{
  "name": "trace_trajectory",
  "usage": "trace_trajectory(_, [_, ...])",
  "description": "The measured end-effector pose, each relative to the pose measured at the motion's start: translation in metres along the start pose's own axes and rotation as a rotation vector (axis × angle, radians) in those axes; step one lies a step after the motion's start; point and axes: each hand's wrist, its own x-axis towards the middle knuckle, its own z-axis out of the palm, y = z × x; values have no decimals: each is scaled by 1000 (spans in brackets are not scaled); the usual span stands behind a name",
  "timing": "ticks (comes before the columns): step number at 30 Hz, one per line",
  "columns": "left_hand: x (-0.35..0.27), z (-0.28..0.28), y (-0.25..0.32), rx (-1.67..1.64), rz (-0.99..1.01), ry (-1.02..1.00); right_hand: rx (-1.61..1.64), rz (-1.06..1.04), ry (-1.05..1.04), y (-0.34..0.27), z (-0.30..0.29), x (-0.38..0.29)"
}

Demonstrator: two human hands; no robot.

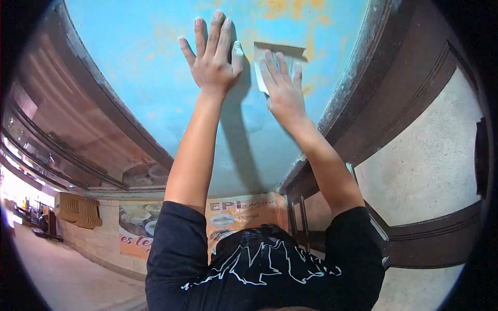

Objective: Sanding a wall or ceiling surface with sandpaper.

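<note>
A light-blue painted panel (163, 77) with worn orange patches fills the upper middle of the view. My left hand (214, 62) lies against it, fingers spread and empty, with whitish dust on the thumb. To its right, my right hand (286, 83) presses a sheet of sandpaper (261, 79) against the blue surface. The sheet's pale backing shows around my fingers, and its far edge is folded over. Its underside is hidden. Both arms are stretched out, and the left one casts a long shadow on the panel.
Dark wooden framing (350, 89) borders the panel on the right, and a brown-framed glass pane (85, 128) stands on the left. Below is a printed food banner (249, 210) bearing writing. A stack of tan plastic items (78, 210) is by the tiled wall at lower left, above the floor (78, 268).
</note>
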Motion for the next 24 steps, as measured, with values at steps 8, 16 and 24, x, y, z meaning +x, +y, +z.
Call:
trace_trajectory(8, [-1,0,-1,-20,-17,2,-88,-32,114,10,-21,59])
trace_trajectory(16, [1,-1,4,-27,-4,-5,-15,-24,-25,6,2,-4])
trace_trajectory(24, [1,-1,5,-45,-2,11,-114,-47,116,27,-34,59])
